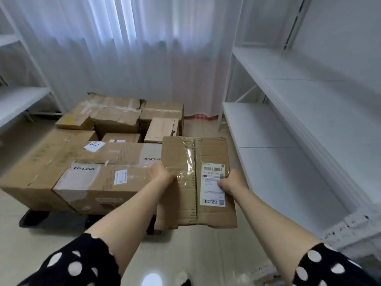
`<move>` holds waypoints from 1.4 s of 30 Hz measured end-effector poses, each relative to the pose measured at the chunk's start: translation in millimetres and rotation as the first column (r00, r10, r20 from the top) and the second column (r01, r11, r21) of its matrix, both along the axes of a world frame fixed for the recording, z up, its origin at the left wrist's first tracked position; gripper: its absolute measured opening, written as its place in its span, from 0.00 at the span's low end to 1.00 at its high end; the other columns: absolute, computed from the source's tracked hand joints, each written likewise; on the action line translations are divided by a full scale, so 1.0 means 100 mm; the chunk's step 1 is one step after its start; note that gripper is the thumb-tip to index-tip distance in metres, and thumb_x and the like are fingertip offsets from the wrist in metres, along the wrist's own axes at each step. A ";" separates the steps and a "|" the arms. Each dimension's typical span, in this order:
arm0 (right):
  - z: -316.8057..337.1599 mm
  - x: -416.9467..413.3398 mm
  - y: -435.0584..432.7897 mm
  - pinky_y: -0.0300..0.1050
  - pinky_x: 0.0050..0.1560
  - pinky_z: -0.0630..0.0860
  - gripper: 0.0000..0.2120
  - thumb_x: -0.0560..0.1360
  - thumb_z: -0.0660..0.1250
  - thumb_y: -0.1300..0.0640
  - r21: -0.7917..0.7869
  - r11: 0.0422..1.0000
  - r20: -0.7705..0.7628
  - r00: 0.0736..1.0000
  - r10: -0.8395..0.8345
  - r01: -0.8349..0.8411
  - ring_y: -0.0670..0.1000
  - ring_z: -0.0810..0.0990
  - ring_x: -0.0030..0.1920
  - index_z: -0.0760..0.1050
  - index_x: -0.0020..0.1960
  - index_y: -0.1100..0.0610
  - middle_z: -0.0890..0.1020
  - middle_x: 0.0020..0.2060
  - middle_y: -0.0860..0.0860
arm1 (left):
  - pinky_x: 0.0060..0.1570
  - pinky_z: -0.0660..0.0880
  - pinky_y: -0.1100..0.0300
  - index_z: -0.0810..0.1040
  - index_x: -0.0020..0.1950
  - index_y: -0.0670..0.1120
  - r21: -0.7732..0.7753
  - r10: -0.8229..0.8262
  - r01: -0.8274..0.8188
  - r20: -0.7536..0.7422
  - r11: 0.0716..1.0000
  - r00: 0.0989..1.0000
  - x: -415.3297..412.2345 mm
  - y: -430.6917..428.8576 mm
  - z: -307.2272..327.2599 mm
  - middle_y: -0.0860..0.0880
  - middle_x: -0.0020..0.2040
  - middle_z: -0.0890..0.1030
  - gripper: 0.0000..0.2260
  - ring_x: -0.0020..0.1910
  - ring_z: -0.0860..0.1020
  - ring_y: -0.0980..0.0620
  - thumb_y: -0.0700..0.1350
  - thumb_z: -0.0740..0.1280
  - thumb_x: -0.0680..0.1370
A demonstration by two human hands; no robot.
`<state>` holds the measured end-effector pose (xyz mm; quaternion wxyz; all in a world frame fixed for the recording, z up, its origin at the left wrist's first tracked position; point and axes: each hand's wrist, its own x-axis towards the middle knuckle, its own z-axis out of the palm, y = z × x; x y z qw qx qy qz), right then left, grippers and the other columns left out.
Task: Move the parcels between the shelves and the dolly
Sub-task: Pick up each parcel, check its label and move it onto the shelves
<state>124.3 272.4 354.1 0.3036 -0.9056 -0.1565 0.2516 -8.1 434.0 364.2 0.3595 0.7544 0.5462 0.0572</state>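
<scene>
I hold a flat brown cardboard parcel (185, 195) with clear tape and a white shipping label in the air, in front of me. My left hand (160, 174) grips its left edge and my right hand (232, 181) grips its right edge, thumb on the label. To the left, a low black dolly (37, 220) carries several cardboard parcels, the nearest a TP-LINK box (99, 186). White shelves (288, 162) stand to the right of the held parcel, their boards bare.
Another white shelf rack (18, 100) stands at the far left. A white curtain (134, 58) hangs behind the dolly. Pale glossy floor (195, 254) lies between me, the dolly and the right shelves.
</scene>
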 end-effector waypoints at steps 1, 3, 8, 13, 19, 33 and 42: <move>-0.01 0.20 0.16 0.46 0.48 0.79 0.09 0.71 0.66 0.63 0.000 1.000 0.001 1.000 -0.010 0.010 0.55 0.82 0.48 0.79 0.51 0.59 0.83 0.48 0.54 | 0.45 0.75 0.57 0.77 0.50 0.43 0.005 -0.005 0.005 -0.016 1.000 1.000 0.21 0.18 -0.02 0.43 0.51 0.79 0.10 0.46 0.76 0.47 0.46 0.72 0.74; 0.03 0.56 0.46 0.43 0.45 0.77 0.10 0.71 0.65 0.64 -0.026 1.000 0.014 1.000 -0.009 0.009 0.55 0.81 0.48 0.79 0.51 0.59 0.83 0.48 0.54 | 0.44 0.74 0.57 0.77 0.53 0.42 -0.022 -0.017 0.015 -0.059 1.000 0.998 0.59 0.50 -0.05 0.43 0.52 0.79 0.13 0.47 0.76 0.47 0.47 0.72 0.74; 0.14 1.46 1.14 0.45 0.47 0.77 0.11 0.71 0.63 0.66 -0.002 0.999 0.016 0.999 -0.039 0.039 0.57 0.80 0.49 0.77 0.52 0.61 0.81 0.47 0.55 | 0.51 0.77 0.54 0.77 0.56 0.42 -0.059 0.009 -0.011 -0.039 0.998 0.999 1.47 1.18 0.02 0.43 0.54 0.80 0.16 0.52 0.78 0.44 0.48 0.73 0.72; 0.11 2.36 1.92 0.45 0.46 0.76 0.06 0.70 0.60 0.65 0.060 0.998 -0.064 0.998 -0.013 0.017 0.58 0.80 0.48 0.74 0.44 0.60 0.80 0.45 0.55 | 0.53 0.75 0.53 0.76 0.58 0.41 -0.062 0.077 -0.080 -0.048 0.995 0.996 2.25 1.83 -0.07 0.41 0.57 0.78 0.20 0.56 0.77 0.43 0.49 0.74 0.71; -0.26 3.50 3.11 0.55 0.53 0.79 0.13 0.65 0.62 0.60 0.137 0.982 -0.145 0.979 0.146 -0.126 0.58 0.82 0.48 0.78 0.47 0.54 0.84 0.46 0.54 | 0.53 0.77 0.52 0.75 0.52 0.42 -0.117 0.310 -0.306 0.017 0.945 0.951 3.03 2.70 -0.22 0.44 0.53 0.78 0.17 0.53 0.77 0.44 0.47 0.76 0.69; -0.19 4.23 5.58 0.48 0.54 0.78 0.20 0.70 0.58 0.65 0.183 0.882 -0.234 0.852 0.468 -0.435 0.51 0.80 0.49 0.72 0.52 0.42 0.80 0.44 0.44 | 0.56 0.71 0.54 0.68 0.66 0.41 -0.272 0.698 -0.645 0.207 0.714 0.685 3.59 4.49 -0.44 0.45 0.60 0.75 0.27 0.59 0.74 0.44 0.40 0.75 0.70; -0.75 4.01 7.38 0.56 0.55 0.79 0.18 0.66 0.61 0.58 0.078 0.815 -0.330 0.757 0.564 -0.574 0.56 0.81 0.52 0.72 0.55 0.55 0.82 0.51 0.53 | 0.52 0.69 0.57 0.68 0.67 0.43 -0.339 0.837 -0.767 0.168 0.545 0.521 3.28 5.81 -0.85 0.44 0.61 0.76 0.28 0.60 0.74 0.43 0.40 0.75 0.70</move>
